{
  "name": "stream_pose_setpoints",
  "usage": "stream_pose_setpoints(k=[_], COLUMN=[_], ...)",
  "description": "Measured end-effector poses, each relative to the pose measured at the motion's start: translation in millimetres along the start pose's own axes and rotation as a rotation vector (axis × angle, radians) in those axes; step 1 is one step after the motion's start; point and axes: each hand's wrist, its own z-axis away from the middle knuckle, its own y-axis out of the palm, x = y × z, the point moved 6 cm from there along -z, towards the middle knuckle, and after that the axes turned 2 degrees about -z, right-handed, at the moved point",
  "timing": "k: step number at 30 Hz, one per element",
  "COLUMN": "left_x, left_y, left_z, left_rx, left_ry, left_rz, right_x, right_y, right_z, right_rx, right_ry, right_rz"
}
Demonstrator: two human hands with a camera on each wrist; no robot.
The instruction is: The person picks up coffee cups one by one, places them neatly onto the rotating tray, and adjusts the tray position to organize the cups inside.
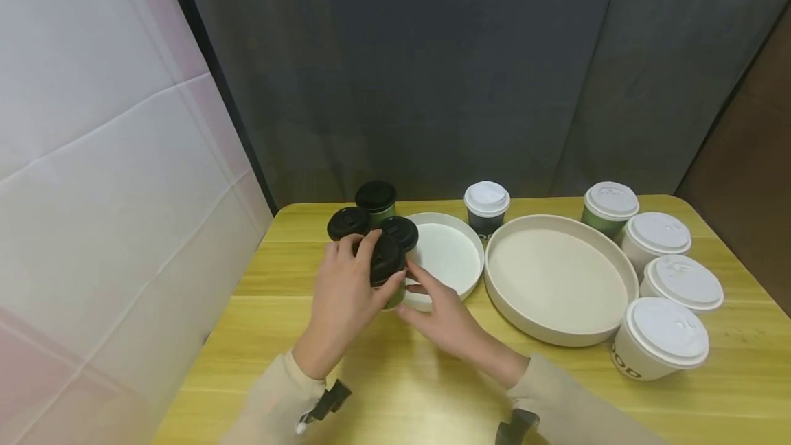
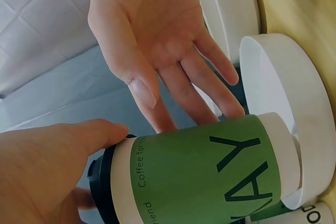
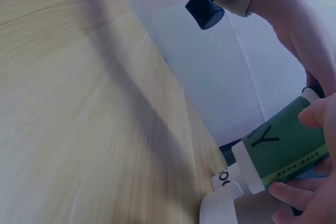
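My left hand [image 1: 346,287] grips a paper coffee cup [image 2: 205,166] by its black lid [image 1: 386,259], fingers and thumb around the rim. The cup has a green sleeve with dark letters and is held tilted beside the white round tray [image 1: 448,259]. My right hand [image 1: 441,318] is at the cup's right side, its fingers extended and its palm facing the cup; in the right wrist view its fingertips touch or nearly touch the sleeve. Three more black-lidded cups stand just behind, one [image 1: 349,222] at left, one [image 1: 375,196] at back, one [image 1: 400,231] by the white tray's left edge.
A larger beige round tray [image 1: 559,277] lies right of the white one. A dark cup with a white lid [image 1: 487,201] stands behind, between the trays. Several white-lidded cups, one green [image 1: 608,208] and others white [image 1: 661,338], line the beige tray's right side.
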Motion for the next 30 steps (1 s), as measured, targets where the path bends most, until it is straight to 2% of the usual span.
stream_pose_setpoints(k=[6,16,30], left_x=[-8.2,-19.3,-33.0], left_y=[2.8,15.3,30.1], left_z=[-3.8,-9.1,-16.0], left_rx=[0.002,0.021,0.034], left_ry=[0.027,0.045,0.062], left_rz=[0.017,0.047,0.074], right_x=[-2,-12,-23], right_y=[-11,-25,-39], right_z=[5.3,11.5,13.5], right_rx=[-0.017,-0.043,-0.105], right_ry=[0.023,0.07,0.007], right_rz=[0.005,0.002,0.013])
